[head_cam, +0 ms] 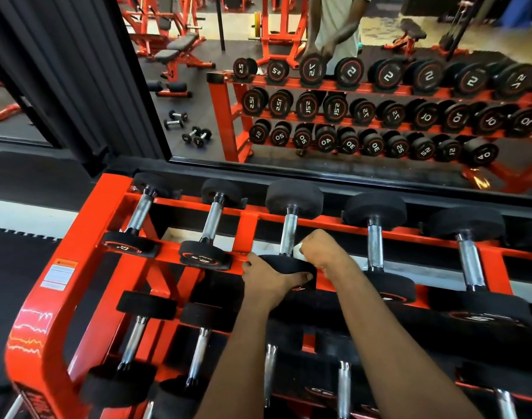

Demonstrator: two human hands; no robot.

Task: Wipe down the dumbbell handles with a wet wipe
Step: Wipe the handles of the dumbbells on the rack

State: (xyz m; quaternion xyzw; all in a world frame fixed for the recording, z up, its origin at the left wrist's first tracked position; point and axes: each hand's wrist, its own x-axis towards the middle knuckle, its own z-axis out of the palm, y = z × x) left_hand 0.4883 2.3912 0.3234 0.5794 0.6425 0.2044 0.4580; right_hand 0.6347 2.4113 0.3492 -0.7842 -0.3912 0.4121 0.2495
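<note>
The third dumbbell (290, 228) from the left lies on the top tier of an orange rack (77, 237), its chrome handle pointing away from me. My left hand (267, 279) grips its near black head from the left. Just right of the handle's near end, my right hand (322, 249) is closed on a white wet wipe (298, 248); only a corner of the wipe shows. On the same tier, other dumbbells with chrome handles lie to the left (211, 222) and right (375, 246).
Lower tiers of the rack hold more dumbbells (198, 355) under my forearms. A wall mirror (349, 86) behind the rack reflects the rack, benches, loose small dumbbells on the floor and a person's torso. Black floor matting (13, 267) lies left of the rack.
</note>
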